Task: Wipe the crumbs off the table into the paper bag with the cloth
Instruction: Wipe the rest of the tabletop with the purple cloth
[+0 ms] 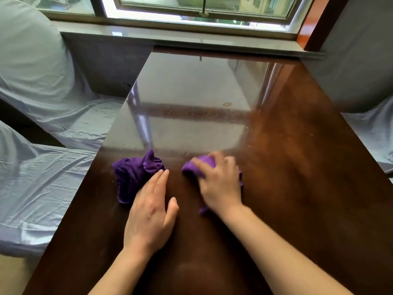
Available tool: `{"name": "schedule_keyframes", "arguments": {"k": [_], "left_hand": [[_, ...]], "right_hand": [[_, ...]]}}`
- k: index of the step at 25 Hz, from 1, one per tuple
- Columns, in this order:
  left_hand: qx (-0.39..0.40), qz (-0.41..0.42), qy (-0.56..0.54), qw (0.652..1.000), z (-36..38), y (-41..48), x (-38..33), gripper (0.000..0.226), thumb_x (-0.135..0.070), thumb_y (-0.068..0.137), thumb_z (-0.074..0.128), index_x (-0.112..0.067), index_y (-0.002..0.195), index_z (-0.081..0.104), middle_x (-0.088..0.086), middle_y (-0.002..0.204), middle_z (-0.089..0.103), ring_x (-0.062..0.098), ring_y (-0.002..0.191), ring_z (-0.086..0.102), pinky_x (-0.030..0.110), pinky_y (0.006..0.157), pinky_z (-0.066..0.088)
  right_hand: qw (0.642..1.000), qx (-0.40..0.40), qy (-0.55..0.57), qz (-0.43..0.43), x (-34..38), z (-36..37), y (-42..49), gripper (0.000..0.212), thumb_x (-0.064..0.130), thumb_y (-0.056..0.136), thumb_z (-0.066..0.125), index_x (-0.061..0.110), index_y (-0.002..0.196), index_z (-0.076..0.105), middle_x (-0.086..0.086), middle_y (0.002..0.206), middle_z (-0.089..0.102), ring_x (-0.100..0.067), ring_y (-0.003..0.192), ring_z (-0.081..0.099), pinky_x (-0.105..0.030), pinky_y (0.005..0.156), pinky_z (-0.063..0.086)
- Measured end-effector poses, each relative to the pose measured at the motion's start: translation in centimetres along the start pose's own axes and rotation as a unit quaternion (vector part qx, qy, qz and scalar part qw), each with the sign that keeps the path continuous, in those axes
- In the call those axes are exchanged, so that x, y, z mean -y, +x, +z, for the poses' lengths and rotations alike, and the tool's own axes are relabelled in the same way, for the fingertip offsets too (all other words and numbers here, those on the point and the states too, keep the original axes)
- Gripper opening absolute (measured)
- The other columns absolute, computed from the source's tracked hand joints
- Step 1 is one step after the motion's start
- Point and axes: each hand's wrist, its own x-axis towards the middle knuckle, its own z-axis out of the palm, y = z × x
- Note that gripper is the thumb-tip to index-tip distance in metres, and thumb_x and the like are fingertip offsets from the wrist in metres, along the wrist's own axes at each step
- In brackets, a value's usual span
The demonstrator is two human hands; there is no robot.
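Two purple cloths lie on the dark glossy wooden table [287,188]. The left cloth [134,175] is crumpled near the table's left edge, and my left hand [151,209] rests flat with straight fingers on its right side. My right hand [221,184] is blurred and curls over the right cloth [201,165], pressing it to the tabletop. Small crumbs [248,128] are scattered over the table's middle and right, with one larger pale flake [227,104] farther back. No paper bag is in view.
Chairs draped in pale blue-grey covers stand along the left side [42,103] and at the right edge [374,135]. A windowsill [170,35] and window run behind the table's far end.
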Motion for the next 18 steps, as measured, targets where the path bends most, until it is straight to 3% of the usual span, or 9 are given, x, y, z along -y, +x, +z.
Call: {"name": "schedule_keyframes", "arguments": {"k": [3, 5, 8, 12, 15, 18], "left_hand": [[-0.034, -0.006, -0.076, 0.997, -0.5, -0.3, 0.4, 0.062, -0.035, 0.084, 0.036, -0.012, 0.142, 0.038, 0.005, 0.146, 0.044, 0.014, 0.136, 0.037, 0.027, 0.112, 0.025], [-0.040, -0.006, -0.087, 0.995, -0.6, -0.3, 0.4, 0.060, -0.035, 0.085, 0.036, -0.014, 0.142, 0.039, 0.004, 0.145, 0.045, 0.013, 0.134, 0.038, 0.026, 0.111, 0.026], [-0.038, -0.003, -0.074, 0.996, -0.2, -0.2, 0.4, 0.061, -0.036, 0.086, 0.036, -0.014, 0.142, 0.038, 0.003, 0.146, 0.043, 0.012, 0.136, 0.036, 0.027, 0.112, 0.026], [-0.030, -0.008, -0.070, 0.997, -0.1, 0.1, 0.7, 0.062, -0.039, 0.085, 0.036, -0.014, 0.143, 0.036, 0.004, 0.146, 0.043, 0.013, 0.137, 0.035, 0.035, 0.113, 0.030], [-0.032, -0.013, -0.084, 0.996, -0.3, 0.1, 0.7, 0.062, -0.039, 0.086, 0.037, -0.013, 0.142, 0.037, 0.005, 0.145, 0.044, 0.015, 0.136, 0.036, 0.039, 0.112, 0.032], [-0.036, -0.006, -0.101, 0.994, -0.4, -0.1, 1.0, 0.060, -0.039, 0.087, 0.038, -0.011, 0.140, 0.040, 0.006, 0.143, 0.046, 0.018, 0.134, 0.040, 0.043, 0.110, 0.035]], "right_hand": [[0.979, 0.034, 0.048, -0.193, 2.6, -0.5, -8.2, 0.046, 0.036, 0.087, 0.059, 0.038, 0.133, 0.053, -0.007, 0.126, 0.057, -0.034, 0.094, 0.053, -0.044, 0.073, 0.046], [0.971, 0.022, 0.032, -0.236, 1.1, -0.6, -7.8, 0.050, 0.035, 0.086, 0.061, 0.035, 0.136, 0.053, -0.009, 0.124, 0.060, -0.034, 0.093, 0.056, -0.043, 0.070, 0.047], [0.991, -0.002, -0.047, -0.129, 0.0, 0.3, -1.1, 0.052, 0.028, 0.082, 0.062, 0.031, 0.134, 0.059, -0.013, 0.121, 0.061, -0.040, 0.096, 0.057, -0.045, 0.075, 0.049], [0.996, 0.014, -0.086, 0.024, 2.9, 3.7, 6.5, 0.040, 0.027, 0.096, 0.048, 0.031, 0.136, 0.054, -0.013, 0.128, 0.051, -0.039, 0.109, 0.047, -0.042, 0.084, 0.039], [0.997, 0.021, -0.076, -0.013, 3.4, 3.3, 6.0, 0.042, 0.029, 0.096, 0.048, 0.035, 0.137, 0.053, -0.009, 0.135, 0.050, -0.038, 0.110, 0.046, -0.042, 0.086, 0.038], [0.994, 0.012, -0.013, -0.107, 2.0, 0.8, -1.1, 0.051, 0.031, 0.084, 0.058, 0.039, 0.134, 0.057, -0.006, 0.134, 0.056, -0.037, 0.100, 0.052, -0.044, 0.080, 0.046]]}}
